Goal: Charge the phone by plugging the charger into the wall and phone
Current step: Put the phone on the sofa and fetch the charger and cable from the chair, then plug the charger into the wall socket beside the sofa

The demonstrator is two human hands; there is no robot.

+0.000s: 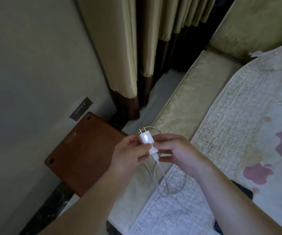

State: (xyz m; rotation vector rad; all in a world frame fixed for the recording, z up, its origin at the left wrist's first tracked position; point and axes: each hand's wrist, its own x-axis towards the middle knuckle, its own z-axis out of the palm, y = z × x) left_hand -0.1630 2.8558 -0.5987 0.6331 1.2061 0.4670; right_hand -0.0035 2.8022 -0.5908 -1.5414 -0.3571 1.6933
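A white charger plug with two metal prongs pointing up is held between both hands over the sofa's edge. My left hand grips its body from the left. My right hand pinches its lower end, where a white cable is plugged in. The cable hangs down in loops over a lace cover. A silver wall socket sits on the wall to the upper left, apart from the plug. A dark phone lies on the sofa, mostly hidden behind my right forearm.
A brown wooden stool stands between the wall and the beige sofa. Gold and brown curtains hang behind it. A white lace cover and a floral cloth lie on the sofa seat.
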